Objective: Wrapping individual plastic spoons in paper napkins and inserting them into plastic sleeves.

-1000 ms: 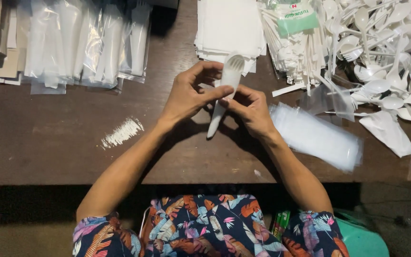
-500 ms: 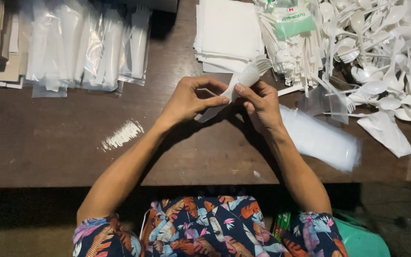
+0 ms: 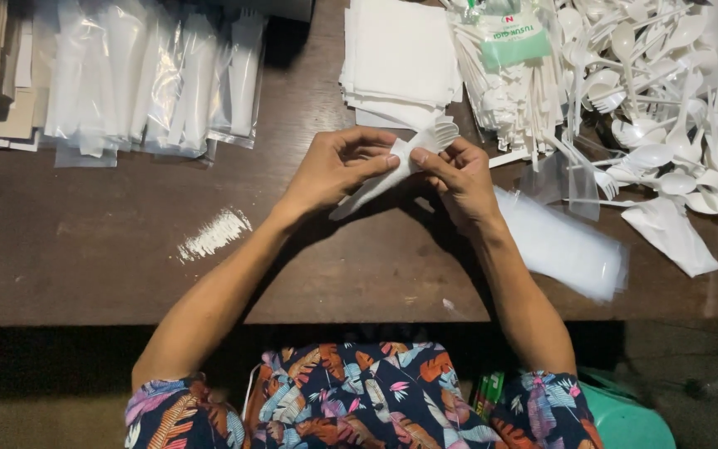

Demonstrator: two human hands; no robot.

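Note:
Both of my hands hold one bundle of white plastic cutlery wrapped in a white napkin [image 3: 392,170] above the dark wooden table [image 3: 85,274]. My left hand [image 3: 334,166] pinches the bundle's middle from the left. My right hand [image 3: 459,175] grips it from the right, just under the fork tines [image 3: 440,133] that stick out at the upper end. The bundle lies tilted, lower end toward the left.
A stack of white napkins [image 3: 396,58] lies behind my hands. Packed clear sleeves [image 3: 151,75] are at the back left, loose white spoons and forks [image 3: 650,91] at the back right, a pile of empty clear bags [image 3: 567,245] at my right. A white smear [image 3: 213,234] marks the table.
The bundle has tipped from near upright to a slant, and the napkin is wound more tightly around it. Both hands have shifted slightly up and right.

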